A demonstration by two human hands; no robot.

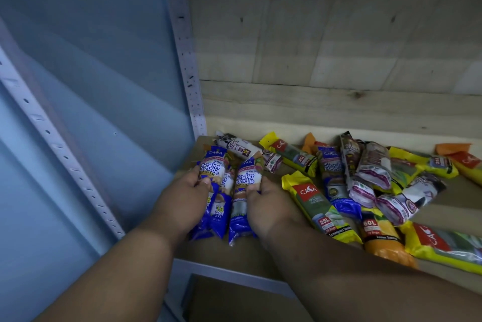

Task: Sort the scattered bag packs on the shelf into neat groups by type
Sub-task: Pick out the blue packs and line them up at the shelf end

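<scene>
While the other packs (370, 181) lay scattered toward the shelf's (260, 256) right side, the left hand (186, 191) and right hand (268, 199) each gripped blue Singlet Handle packs (221, 207) at its front-left corner.

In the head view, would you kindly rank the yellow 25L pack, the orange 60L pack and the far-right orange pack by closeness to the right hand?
1. Yellow 25L pack, just right of the right hand.
2. Orange 60L pack, further right, near the front.
3. Far-right orange pack, at the frame edge.
</scene>
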